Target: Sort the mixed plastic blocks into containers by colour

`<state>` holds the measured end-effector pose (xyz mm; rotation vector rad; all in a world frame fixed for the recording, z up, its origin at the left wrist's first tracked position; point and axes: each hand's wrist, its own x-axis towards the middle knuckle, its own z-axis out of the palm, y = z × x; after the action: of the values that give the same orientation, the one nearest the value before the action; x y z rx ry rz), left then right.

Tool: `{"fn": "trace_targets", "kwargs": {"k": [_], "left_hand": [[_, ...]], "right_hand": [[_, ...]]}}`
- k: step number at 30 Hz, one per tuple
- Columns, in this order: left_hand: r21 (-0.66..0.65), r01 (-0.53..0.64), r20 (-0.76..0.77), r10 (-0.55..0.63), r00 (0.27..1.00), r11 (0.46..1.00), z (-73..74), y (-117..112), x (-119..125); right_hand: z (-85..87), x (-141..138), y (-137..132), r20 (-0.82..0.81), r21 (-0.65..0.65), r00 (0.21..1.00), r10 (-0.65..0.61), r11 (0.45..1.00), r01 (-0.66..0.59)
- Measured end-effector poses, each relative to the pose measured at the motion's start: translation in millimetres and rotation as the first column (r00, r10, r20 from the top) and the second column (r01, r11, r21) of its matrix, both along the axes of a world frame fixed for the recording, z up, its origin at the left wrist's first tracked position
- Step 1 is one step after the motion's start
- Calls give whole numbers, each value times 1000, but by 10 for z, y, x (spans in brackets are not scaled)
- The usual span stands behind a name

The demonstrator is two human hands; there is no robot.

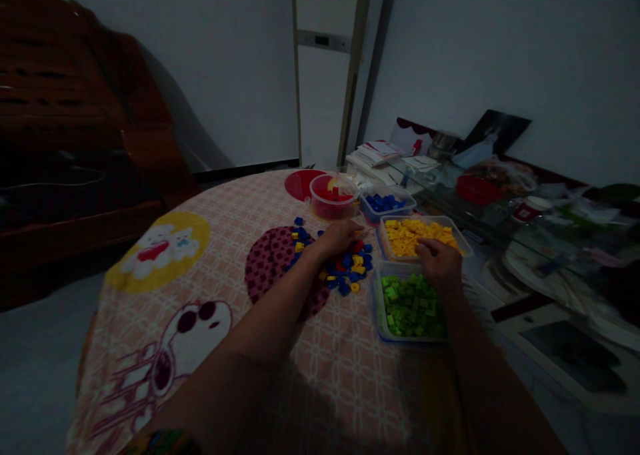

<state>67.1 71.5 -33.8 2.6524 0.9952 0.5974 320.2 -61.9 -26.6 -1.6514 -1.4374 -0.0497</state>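
My left hand (pixel 341 237) reaches over a loose pile of blue, yellow and red toy bricks (pixel 345 278) on the table. Its fingers are drawn together, and what they hold is too small to make out. Above the near edge of a clear box of yellow bricks (pixel 400 237), my right hand (pixel 441 263) has thumb and fingers pinched; whatever is in the pinch does not show. Just below it stands a clear box of green bricks (pixel 410 308), partly covered by my right hand and forearm.
Behind the pile are a round tub of red bricks (pixel 333 205) and a box of blue bricks (pixel 384 203). A patterned cloth (pixel 345 375) covers the table. On the right stands a cluttered glass table (pixel 435 188); a wooden bench (pixel 145 148) is at left.
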Motion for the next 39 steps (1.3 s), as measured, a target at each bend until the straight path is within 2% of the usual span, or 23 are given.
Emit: {"fn": "trace_targets", "kwargs": {"k": [3,8,11,15,20,25,27,31,34,37,39], "left_hand": [[-2,45,-68,-45,997,999,-78,-18,50],[-30,-63,-72,60,996,998,-129,61,-6],[-29,-109,-47,108,993,994,-101,77,-16],[-56,-145,74,149,986,988,10,31,0],[-113,31,246,-2,969,993,120,-125,141],[-102,295,378,-237,895,950,24,-288,408],[-106,331,390,-267,881,938,-8,-282,432],[-120,176,394,-116,912,977,40,-141,257],[-151,60,399,5,917,987,119,-23,71],[-192,26,405,55,912,981,165,35,-32],[-205,23,410,65,910,979,174,43,-52]], "right_hand": [[1,-5,-7,-5,-1,1000,6,1000,-6],[14,-29,-17,1,6,1000,20,1000,-20],[12,-26,-14,-8,-1,1000,2,1000,-2],[-2,-8,-7,-10,-3,1000,-13,1000,13],[-8,-1,-5,-2,0,1000,-16,1000,16],[-16,5,-1,8,10,1000,-26,1000,26],[-18,14,-3,18,14,1000,-22,1000,22],[-9,7,-13,72,17,997,21,1000,-22],[-21,-44,-7,192,-12,963,188,982,-190],[-69,-100,8,297,-166,896,330,942,-292],[-100,-105,13,335,-262,883,329,932,-249]]}}
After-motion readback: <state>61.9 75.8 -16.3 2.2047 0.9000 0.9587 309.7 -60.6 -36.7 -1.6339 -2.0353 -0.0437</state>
